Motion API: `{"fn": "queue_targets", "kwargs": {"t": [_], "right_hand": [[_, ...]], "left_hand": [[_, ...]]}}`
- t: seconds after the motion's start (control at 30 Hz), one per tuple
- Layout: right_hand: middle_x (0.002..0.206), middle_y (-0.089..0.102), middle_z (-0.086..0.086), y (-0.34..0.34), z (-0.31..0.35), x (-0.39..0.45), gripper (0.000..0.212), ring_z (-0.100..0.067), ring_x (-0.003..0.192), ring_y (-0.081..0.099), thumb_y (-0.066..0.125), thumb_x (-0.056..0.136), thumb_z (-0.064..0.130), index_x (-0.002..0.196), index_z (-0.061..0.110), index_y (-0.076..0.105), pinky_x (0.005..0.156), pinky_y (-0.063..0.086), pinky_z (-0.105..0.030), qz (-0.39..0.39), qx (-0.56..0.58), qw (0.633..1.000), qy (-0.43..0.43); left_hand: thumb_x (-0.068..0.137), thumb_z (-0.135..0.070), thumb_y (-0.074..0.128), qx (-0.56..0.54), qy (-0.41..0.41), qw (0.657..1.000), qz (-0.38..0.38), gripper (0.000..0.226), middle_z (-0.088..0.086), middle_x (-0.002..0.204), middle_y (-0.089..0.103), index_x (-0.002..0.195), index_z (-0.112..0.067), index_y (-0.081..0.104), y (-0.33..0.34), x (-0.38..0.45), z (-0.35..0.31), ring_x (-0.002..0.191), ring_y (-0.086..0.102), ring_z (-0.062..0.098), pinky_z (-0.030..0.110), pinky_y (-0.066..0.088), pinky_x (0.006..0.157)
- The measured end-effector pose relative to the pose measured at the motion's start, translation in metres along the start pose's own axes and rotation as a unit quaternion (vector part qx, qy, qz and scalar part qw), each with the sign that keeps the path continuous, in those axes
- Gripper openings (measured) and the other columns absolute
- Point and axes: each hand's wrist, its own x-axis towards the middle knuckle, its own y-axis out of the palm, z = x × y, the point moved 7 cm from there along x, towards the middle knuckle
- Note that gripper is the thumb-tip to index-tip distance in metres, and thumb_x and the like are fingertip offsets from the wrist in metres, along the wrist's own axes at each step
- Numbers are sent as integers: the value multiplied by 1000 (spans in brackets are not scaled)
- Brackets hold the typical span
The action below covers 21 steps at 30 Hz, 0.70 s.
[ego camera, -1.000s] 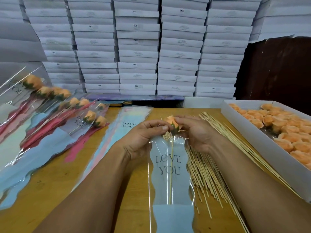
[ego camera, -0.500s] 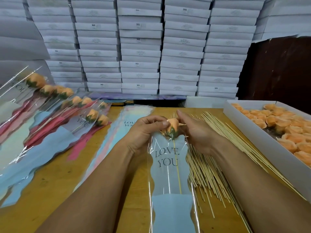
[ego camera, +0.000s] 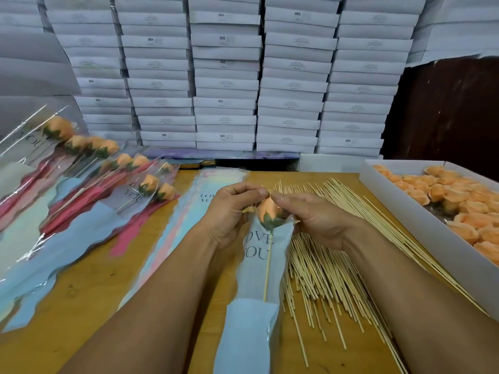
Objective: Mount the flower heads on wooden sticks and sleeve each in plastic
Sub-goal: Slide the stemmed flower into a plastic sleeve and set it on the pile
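I see an orange flower (ego camera: pixel 267 209) with green leaves under it, sitting on top of a thin stick (ego camera: pixel 267 271). It is inside a clear sleeve (ego camera: pixel 256 306) with "LOVE YOU" on it and a pale blue bottom. The sleeve lies on the desk (ego camera: pixel 89 282) in the middle, pointing from 12 o'clock down to 6 o'clock.

My left hand (ego camera: pixel 229 214) and right hand (ego camera: pixel 316 220) are both curled. Their fingertips pinch the top edge of the sleeve just above the flower.

A second ago the flower stuck out above the sleeve. Now it sits lower, down inside it, and the fingers meet over it.

At 3 o'clock lies a pile of sticks (ego camera: pixel 324 260), and past it a box (ego camera: pixel 421 228) of orange flowers. At 9 o'clock lie finished flowers (ego camera: pixel 89 184).
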Motion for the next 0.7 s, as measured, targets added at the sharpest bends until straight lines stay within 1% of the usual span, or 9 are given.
{"fn": "queue_targets", "kwargs": {"t": [0.07,0.17,0.23,0.33,0.4,0.47,0.53,0.63,0.7], "right_hand": [[94,72,-4,1,-1,1,66,-24,91,56,74,74,66,99,5,75,85,39,-42,1,5,1000,4],[85,71,-3,1,-4,2,20,-20,82,59,71,91,33,84,16,80,82,42,-39,6,34,999,7],[83,71,-6,-2,-5,3,10,-22,81,60,71,87,20,83,14,79,84,43,-41,-12,79,997,5],[93,70,-15,-6,-3,4,24,-30,89,60,73,76,19,95,4,75,92,45,-47,-37,153,988,6],[94,70,-13,-9,0,3,21,-25,85,63,71,78,15,97,5,72,85,49,-43,-43,178,983,-3],[89,71,-7,-11,2,2,11,-18,80,64,66,85,10,96,8,70,73,52,-36,-46,176,983,-21],[83,69,-3,-11,3,2,7,-15,74,63,64,88,8,92,12,66,65,51,-33,-39,185,981,-34],[78,66,-1,-12,5,3,9,-15,71,59,67,79,11,85,16,61,63,51,-33,-27,212,976,-44],[78,65,-2,-10,7,2,9,-16,71,59,68,78,13,83,16,60,59,54,-31,-11,215,975,-52]], "left_hand": [[78,-6,73,13,-6,1000,-3,4,9,74,68,75,-9,74,0,-1,1,66,65,18,28,55,64],[79,-4,73,33,-10,999,-6,10,9,73,67,72,-10,74,3,-2,2,64,63,19,30,54,65],[73,-16,77,36,-8,999,-5,6,12,79,66,75,-11,74,7,-4,1,69,61,22,36,50,73],[81,-31,76,28,-29,999,5,23,17,92,63,93,-12,73,9,-7,2,85,54,33,48,38,83],[89,-39,68,26,-48,998,13,30,19,98,61,103,-12,71,9,-8,3,90,52,33,48,41,82],[88,-43,66,10,-63,998,20,29,12,90,63,94,-16,72,10,-10,3,81,57,26,38,48,75],[86,-40,68,-33,-63,997,42,21,2,82,62,85,-20,72,11,-11,1,76,55,17,32,48,71],[85,-29,68,-128,-47,987,87,12,2,89,58,88,-18,65,15,-12,-5,80,50,16,35,42,77],[85,-29,66,-134,-46,985,98,12,2,90,59,84,-18,64,15,-12,-6,82,52,16,36,41,78]]}}
